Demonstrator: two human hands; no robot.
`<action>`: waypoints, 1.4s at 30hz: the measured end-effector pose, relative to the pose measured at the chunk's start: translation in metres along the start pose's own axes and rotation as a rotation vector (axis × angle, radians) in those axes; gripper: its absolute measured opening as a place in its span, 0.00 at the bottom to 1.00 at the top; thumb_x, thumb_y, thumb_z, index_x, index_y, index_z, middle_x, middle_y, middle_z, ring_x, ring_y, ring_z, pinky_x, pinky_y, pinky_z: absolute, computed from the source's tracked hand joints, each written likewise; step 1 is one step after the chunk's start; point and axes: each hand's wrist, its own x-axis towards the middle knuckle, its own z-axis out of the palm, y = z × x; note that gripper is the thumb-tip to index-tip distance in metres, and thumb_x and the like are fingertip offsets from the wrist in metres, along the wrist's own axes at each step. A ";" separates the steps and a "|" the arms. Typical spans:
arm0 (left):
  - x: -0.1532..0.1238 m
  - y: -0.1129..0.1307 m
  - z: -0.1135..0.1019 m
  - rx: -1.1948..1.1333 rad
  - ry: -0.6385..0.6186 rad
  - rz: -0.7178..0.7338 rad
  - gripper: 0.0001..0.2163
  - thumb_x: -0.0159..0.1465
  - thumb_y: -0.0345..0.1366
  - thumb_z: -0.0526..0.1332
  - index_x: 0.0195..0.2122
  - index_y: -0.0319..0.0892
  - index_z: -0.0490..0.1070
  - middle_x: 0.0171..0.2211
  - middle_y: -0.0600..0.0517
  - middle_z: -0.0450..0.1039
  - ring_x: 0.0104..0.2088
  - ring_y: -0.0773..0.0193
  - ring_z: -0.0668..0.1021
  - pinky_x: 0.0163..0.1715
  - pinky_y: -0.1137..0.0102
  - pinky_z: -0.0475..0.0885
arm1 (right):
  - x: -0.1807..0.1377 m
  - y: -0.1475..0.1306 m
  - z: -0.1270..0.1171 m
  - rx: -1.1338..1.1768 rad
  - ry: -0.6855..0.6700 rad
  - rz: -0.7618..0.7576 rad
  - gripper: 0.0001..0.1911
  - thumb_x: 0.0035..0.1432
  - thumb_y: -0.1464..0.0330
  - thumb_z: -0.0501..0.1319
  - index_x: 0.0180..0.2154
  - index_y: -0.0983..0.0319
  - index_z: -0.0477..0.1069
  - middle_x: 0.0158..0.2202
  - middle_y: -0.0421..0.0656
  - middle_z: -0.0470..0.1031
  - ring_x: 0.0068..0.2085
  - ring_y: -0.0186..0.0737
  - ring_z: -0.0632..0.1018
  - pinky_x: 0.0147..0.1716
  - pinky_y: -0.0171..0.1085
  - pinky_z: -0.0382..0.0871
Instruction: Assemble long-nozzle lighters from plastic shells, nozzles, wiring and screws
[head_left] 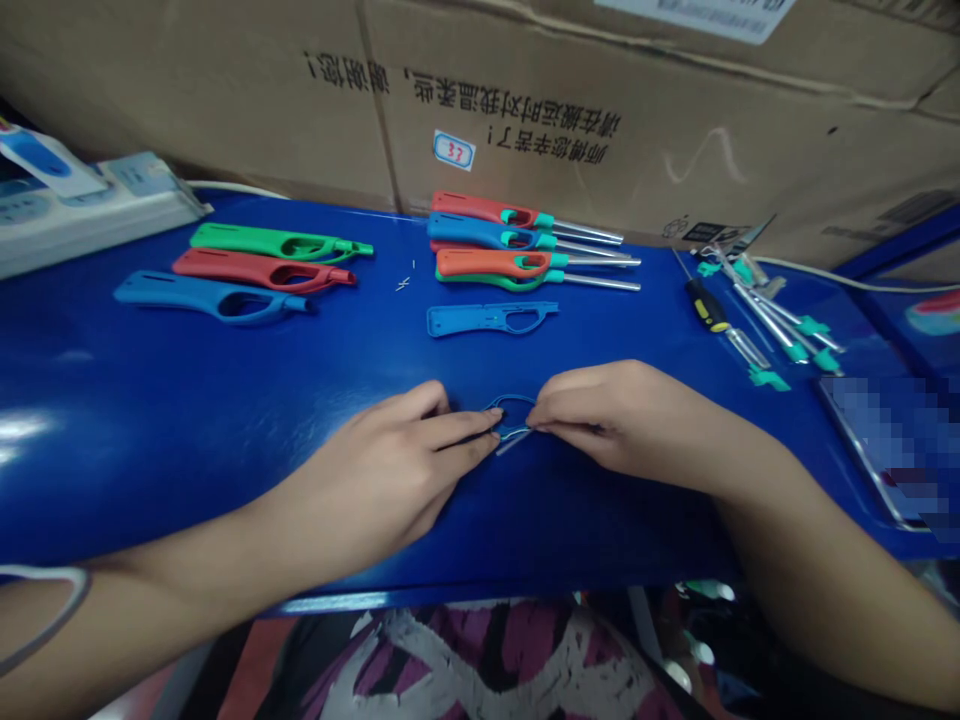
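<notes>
Blue bench (150,430) | left hand (390,465), right hand (626,420) — fingers pinching thin blue loop (513,404)

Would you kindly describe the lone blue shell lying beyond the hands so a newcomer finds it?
On the blue table, look just in front of the stacked lighters with metal tubes. The blue shell lies there alone, flat and open-faced, with no tube.

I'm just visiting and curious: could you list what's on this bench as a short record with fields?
Left hand: pinches small blue part
Right hand: pinches the same part
Behind them: blue shell half, lying flat
Back centre: stacked lighters
Back left: three coloured shells
Right side: screwdriver, loose tubes
Surface: blue table
</notes>
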 end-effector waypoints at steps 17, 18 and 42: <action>0.002 0.004 -0.003 0.058 0.019 0.022 0.18 0.71 0.29 0.54 0.59 0.39 0.72 0.63 0.49 0.70 0.45 0.54 0.75 0.41 0.58 0.74 | 0.001 -0.005 0.001 -0.066 0.004 0.088 0.08 0.65 0.74 0.59 0.38 0.62 0.77 0.37 0.41 0.79 0.37 0.38 0.78 0.34 0.35 0.64; 0.002 0.004 -0.003 0.057 0.025 0.019 0.18 0.71 0.30 0.54 0.59 0.39 0.72 0.62 0.50 0.71 0.45 0.53 0.75 0.41 0.59 0.74 | 0.002 -0.003 0.001 -0.017 0.022 0.091 0.07 0.64 0.75 0.60 0.37 0.62 0.77 0.36 0.40 0.78 0.37 0.36 0.78 0.34 0.35 0.64; 0.003 0.003 -0.002 -0.008 0.007 -0.006 0.18 0.70 0.29 0.56 0.60 0.43 0.72 0.63 0.51 0.70 0.44 0.55 0.73 0.41 0.60 0.73 | 0.005 0.008 -0.001 0.174 -0.018 0.089 0.08 0.61 0.79 0.61 0.35 0.62 0.76 0.37 0.41 0.73 0.36 0.34 0.73 0.35 0.34 0.65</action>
